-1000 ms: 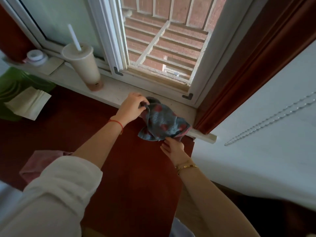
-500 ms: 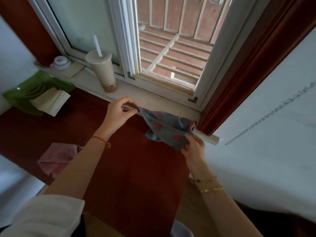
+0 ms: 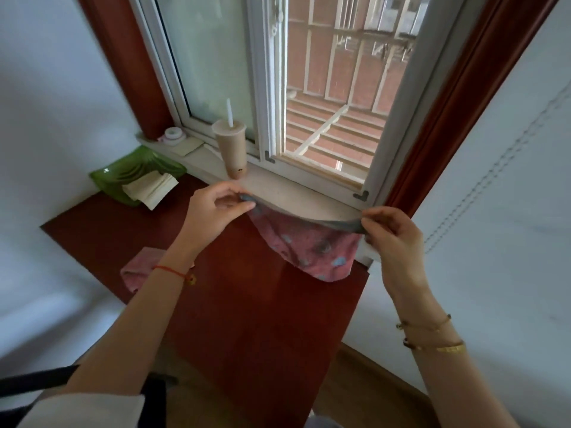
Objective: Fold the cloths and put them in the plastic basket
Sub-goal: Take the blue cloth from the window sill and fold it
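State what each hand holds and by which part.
One cloth, stretched between them: the left hand pinches its upper left corner, the right hand its upper right corner.

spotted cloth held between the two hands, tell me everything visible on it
The pink cloth with pale blue spots looks like thin, soft fabric; its top edge shows a grey reverse. It is spread in the air, the left hand pinching one upper corner and the right hand the other. The top edge sags slightly and the body hangs to a rounded lower edge, in front of the pale window sill and above the dark red table. Contact with the table cannot be told.
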Demonstrator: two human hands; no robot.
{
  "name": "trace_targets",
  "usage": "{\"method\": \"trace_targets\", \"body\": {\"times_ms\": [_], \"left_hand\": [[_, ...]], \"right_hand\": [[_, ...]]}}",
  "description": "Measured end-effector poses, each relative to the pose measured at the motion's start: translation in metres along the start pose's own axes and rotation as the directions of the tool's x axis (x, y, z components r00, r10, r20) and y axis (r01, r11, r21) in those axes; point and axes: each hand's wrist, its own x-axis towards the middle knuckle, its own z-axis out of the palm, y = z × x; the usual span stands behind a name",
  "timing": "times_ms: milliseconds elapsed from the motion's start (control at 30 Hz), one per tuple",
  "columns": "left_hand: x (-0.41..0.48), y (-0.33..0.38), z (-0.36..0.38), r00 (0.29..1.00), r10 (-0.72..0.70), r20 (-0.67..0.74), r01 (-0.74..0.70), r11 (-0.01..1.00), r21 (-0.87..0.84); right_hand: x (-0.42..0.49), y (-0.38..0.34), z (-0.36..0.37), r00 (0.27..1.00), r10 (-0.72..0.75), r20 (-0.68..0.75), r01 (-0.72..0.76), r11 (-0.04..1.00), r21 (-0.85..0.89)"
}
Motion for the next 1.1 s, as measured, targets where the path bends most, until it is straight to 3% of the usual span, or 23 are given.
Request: {"method": "trace_targets", "body": {"times_ms": [167,300,500,733,933,1100], "left_hand": [[-0.032,0.039,-0.025,0.996,0.066,-0.057,-0.062,0.996,0.059],[-0.062,0.071,-0.045,0.985,0.132,-0.107,-0.124,0.989,0.083],[-0.095,0.117,-0.071,0.964,0.198,-0.175,-0.2,0.98,0.006],[-0.116,0.165,-0.089,0.922,0.342,-0.184,-0.334,0.94,0.075],[-0.117,0.164,-0.1,0.937,0.293,-0.191,-0.291,0.956,0.039],[-0.088,0.119,-0.094,0.971,0.136,-0.198,-0.131,0.991,0.039]], "right_hand": [[-0.019,-0.029,-0.009,0.988,-0.076,0.132,0.071,0.997,0.041],[-0.039,-0.05,-0.015,0.947,-0.224,0.231,0.234,0.972,-0.02],[-0.057,-0.087,-0.022,0.897,-0.407,0.171,0.416,0.909,-0.017],[-0.066,-0.123,-0.034,0.843,-0.506,0.181,0.506,0.861,0.05],[-0.06,-0.13,-0.03,0.817,-0.524,0.239,0.531,0.846,0.041],[-0.01,-0.096,0.006,0.826,-0.472,0.307,0.518,0.851,-0.087]]}}
